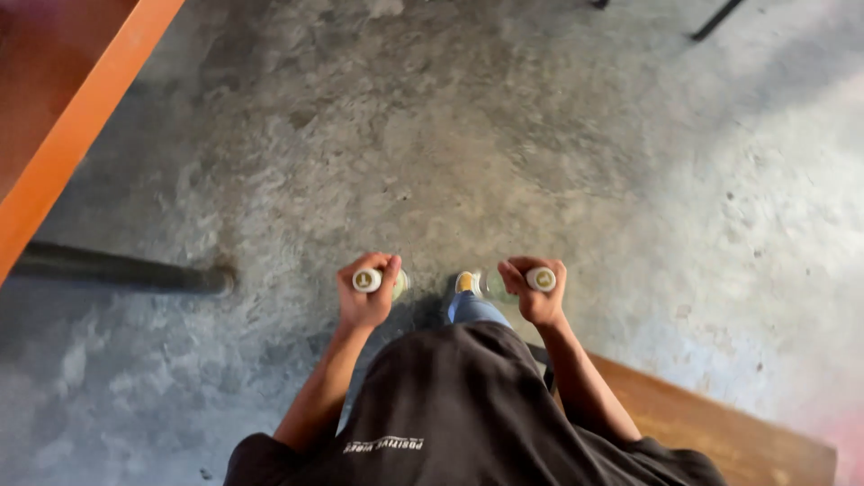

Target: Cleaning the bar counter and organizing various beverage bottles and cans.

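I look straight down over my dark shirt at a rough concrete floor (504, 153). My left hand (364, 300) is closed around a clear bottle with a white cap (368, 280), seen end-on. My right hand (535, 292) grips a second clear bottle with a white cap (541, 279). Both hands are held out in front of my waist, about level with each other and apart. Between them a blue trouser leg and a shoe with a yellow and white toe (465, 283) show.
An orange-edged wooden tabletop (63, 135) fills the upper left, with a dark metal bar (117, 268) on the floor under it. A wooden bench or board (720, 432) lies at the lower right. Thin dark legs (715, 20) stand at the top edge.
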